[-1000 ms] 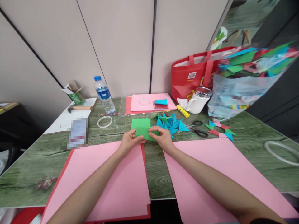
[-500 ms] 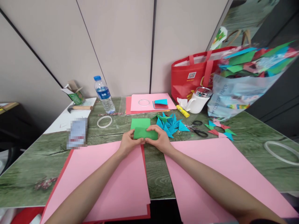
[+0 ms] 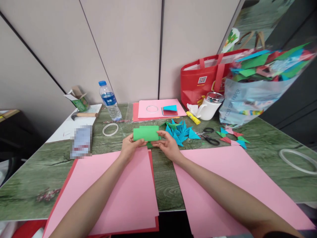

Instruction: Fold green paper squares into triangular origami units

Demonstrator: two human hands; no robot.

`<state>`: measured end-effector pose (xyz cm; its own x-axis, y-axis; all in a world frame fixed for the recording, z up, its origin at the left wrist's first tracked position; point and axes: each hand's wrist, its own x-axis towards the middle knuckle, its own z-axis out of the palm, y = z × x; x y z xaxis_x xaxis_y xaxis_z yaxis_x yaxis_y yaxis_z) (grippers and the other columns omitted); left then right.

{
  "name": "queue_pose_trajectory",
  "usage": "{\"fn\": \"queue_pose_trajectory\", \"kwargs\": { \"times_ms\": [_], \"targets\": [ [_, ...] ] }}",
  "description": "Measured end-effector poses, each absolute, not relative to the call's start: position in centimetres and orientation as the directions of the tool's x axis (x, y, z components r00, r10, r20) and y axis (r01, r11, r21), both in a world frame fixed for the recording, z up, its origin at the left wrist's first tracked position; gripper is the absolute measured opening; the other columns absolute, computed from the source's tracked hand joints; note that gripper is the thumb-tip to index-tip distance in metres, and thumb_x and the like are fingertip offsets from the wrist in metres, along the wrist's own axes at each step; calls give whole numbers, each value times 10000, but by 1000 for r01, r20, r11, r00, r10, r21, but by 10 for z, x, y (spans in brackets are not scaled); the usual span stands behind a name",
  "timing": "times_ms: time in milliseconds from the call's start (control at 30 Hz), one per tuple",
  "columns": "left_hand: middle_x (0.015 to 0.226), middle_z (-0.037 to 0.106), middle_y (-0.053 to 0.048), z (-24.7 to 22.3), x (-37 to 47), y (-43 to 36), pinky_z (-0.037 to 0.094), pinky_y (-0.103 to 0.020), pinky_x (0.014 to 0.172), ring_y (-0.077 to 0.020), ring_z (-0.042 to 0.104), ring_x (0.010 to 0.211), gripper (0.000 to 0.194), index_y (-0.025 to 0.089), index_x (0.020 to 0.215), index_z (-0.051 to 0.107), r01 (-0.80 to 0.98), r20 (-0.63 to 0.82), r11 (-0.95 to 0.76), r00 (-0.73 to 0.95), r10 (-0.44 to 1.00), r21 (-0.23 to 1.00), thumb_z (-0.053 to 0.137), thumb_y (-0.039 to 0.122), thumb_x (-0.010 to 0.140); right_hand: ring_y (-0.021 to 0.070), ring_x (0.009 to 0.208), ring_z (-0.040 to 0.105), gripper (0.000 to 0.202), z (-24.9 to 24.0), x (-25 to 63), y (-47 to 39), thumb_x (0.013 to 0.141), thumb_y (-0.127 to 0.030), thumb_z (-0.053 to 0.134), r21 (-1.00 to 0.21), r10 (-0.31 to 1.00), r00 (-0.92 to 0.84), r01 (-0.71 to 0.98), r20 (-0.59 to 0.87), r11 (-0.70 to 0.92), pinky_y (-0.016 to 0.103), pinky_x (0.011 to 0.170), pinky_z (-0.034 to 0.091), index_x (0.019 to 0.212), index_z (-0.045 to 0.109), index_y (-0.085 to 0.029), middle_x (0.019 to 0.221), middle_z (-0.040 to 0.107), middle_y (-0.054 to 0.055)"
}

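A bright green piece of paper (image 3: 146, 134) is held up between my two hands over the table, folded into a wide strip. My left hand (image 3: 131, 145) pinches its left end, thumb along the lower edge. At the other end, my right hand (image 3: 168, 144) grips the right edge with bent fingers. Behind the strip, the top edge of another green sheet (image 3: 150, 127) shows on the table. Just right of my right hand lies a heap of blue folded paper pieces (image 3: 182, 132), one green piece among them.
Pink sheets (image 3: 119, 198) lie under my left forearm, more pink sheets (image 3: 223, 178) under my right. Black-handled scissors (image 3: 210, 136), a glue stick (image 3: 193, 117) and a white mug (image 3: 209, 107) are at right. A water bottle (image 3: 110, 100) and hammer (image 3: 85, 114) stand and lie at left.
The green paper has turned from a darker face to a brighter one and moved slightly left and up. My left hand has shifted left, and the hands are farther apart.
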<state>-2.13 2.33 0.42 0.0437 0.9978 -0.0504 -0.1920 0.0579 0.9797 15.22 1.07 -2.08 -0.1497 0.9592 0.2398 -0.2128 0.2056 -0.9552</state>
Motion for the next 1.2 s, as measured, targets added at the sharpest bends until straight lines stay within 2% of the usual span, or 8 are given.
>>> {"fn": "queue_pose_trajectory", "kwargs": {
  "times_ms": [233, 367, 600, 767, 867, 967, 1100, 1200],
  "targets": [
    [672, 683, -70, 3, -24, 26, 524, -377, 725, -217, 659, 675, 370, 92, 821, 581, -143, -53, 62, 62, 997, 988, 747, 266, 541, 133, 728, 617, 400, -22, 155, 15, 720, -239, 510, -955, 981, -44, -240, 191, 175, 354, 693, 548, 1106, 405, -252, 972, 538, 31],
    [714, 694, -81, 2, -21, 21, 525, -377, 715, -230, 660, 691, 356, 100, 823, 588, -105, -48, 60, 112, 993, 993, 734, 290, 561, 161, 681, 633, 527, -22, 154, 13, 634, -262, 646, -976, 982, -109, -176, 152, 132, 348, 656, 550, 1101, 404, -227, 842, 604, 15],
    [733, 693, -77, 0, -19, 22, 524, -368, 722, -225, 661, 706, 367, 95, 868, 572, -162, -71, 94, 143, 987, 982, 720, 280, 588, 162, 629, 649, 361, -23, 152, 14, 673, -283, 597, -977, 983, -142, -193, 118, 89, 344, 646, 546, 988, 445, -192, 743, 638, 13],
    [772, 694, -78, -4, -22, 25, 524, -361, 711, -222, 659, 716, 367, 102, 874, 573, -208, -53, 86, 161, 985, 974, 702, 315, 605, 160, 683, 646, 290, -27, 153, 17, 697, -270, 526, -969, 986, -98, -222, 134, 109, 335, 643, 540, 977, 478, -215, 814, 644, 12],
    [719, 696, -69, -4, -22, 25, 529, -361, 684, -220, 659, 684, 344, 103, 828, 584, -160, -63, 95, 197, 978, 982, 702, 329, 597, 186, 773, 632, 234, -27, 156, 20, 722, -349, 499, -966, 994, -11, -240, 104, 98, 311, 596, 531, 905, 549, -213, 866, 648, 23],
    [677, 693, -69, -3, -20, 22, 533, -321, 596, -204, 652, 616, 304, 104, 775, 589, -77, -77, 101, 269, 960, 992, 699, 325, 598, 212, 819, 619, 318, -25, 159, 21, 751, -460, 462, -968, 999, 19, -247, 35, 39, 291, 581, 509, 815, 611, -187, 841, 660, 52],
    [568, 667, -62, -2, -18, 18, 462, -228, 434, -141, 588, 439, 247, 108, 712, 580, 21, -66, 62, 272, 960, 998, 682, 315, 622, 171, 694, 606, 351, -20, 159, 18, 739, -494, 494, -985, 996, -71, -165, 59, 46, 264, 588, 480, 698, 623, -170, 714, 653, 36],
    [555, 653, -40, 1, -16, 17, 460, -231, 459, -134, 582, 448, 256, 115, 755, 581, -4, -28, 30, 228, 973, 1000, 682, 309, 622, 141, 637, 577, 279, -16, 158, 14, 695, -449, 569, -992, 974, -192, -22, 124, 122, 247, 576, 462, 679, 609, -173, 673, 628, -9]
  ]
}}
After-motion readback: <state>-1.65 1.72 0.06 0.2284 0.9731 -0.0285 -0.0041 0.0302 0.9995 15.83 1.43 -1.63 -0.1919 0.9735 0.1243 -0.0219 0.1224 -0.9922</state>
